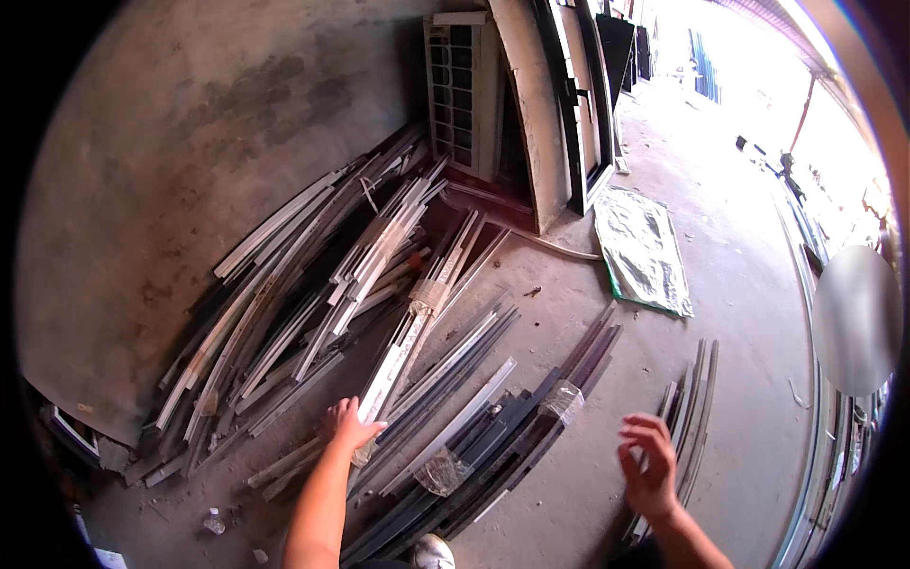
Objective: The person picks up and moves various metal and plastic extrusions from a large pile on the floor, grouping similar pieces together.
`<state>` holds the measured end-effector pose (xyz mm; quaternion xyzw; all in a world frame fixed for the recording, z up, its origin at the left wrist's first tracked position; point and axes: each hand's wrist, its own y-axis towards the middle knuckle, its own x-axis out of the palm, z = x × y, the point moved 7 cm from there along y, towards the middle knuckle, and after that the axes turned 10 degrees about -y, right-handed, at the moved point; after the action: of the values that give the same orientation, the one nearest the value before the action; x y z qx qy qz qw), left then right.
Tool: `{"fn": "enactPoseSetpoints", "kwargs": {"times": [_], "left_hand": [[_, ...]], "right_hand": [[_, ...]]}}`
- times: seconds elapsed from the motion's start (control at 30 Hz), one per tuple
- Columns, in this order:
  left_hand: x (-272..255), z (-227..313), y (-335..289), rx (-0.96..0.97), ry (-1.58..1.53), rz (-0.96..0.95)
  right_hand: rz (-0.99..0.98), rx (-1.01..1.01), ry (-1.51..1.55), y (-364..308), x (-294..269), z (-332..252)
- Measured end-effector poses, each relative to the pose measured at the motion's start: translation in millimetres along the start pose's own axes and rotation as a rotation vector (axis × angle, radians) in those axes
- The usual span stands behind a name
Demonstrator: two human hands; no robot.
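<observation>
My left hand (pixel 352 425) is over the near end of a taped bundle of long pale strips (pixel 406 334), its thumb apart from the fingers and lying across the strips. Whether it presses on them I cannot tell. Farther right, my right hand (pixel 650 465) hangs in the air with bent, parted fingers and holds nothing. Beside it, several dark grey strips (pixel 700 398) lie on the floor. Between my hands stretches a bundle of dark bars (pixel 512 446), wrapped in clear tape (pixel 563 402) at its far part.
Several piles of long strips (pixel 284 275) lie along the concrete wall (pixel 180 180). Framed panels (pixel 545 114) and a white grille (pixel 453 90) stand at the back. A silvery sheet (pixel 645 251) lies on the floor; a plastic bottle (pixel 214 521) is at lower left. My shoe (pixel 433 552) shows below.
</observation>
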<state>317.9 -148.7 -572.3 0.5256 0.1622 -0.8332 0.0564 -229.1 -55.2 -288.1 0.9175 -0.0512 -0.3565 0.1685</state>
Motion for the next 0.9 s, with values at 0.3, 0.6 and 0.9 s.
{"fn": "enactPoseSetpoints", "kwargs": {"times": [0.3, 0.6, 0.9], "left_hand": [[22.3, 31.9, 65.0, -0.140, -0.082, -0.107], [28.6, 22.6, 51.0, 0.049, -0.216, 0.035], [-29.9, 30.3, -65.9, 0.122, -0.251, -0.030]], "right_hand": [[-0.243, 0.020, 0.040, -30.7, 36.9, -22.8], [-0.262, 0.138, 0.066, -58.6, 36.9, 10.9], [-0.382, 0.181, 0.187, -54.6, 65.7, 8.2]]}}
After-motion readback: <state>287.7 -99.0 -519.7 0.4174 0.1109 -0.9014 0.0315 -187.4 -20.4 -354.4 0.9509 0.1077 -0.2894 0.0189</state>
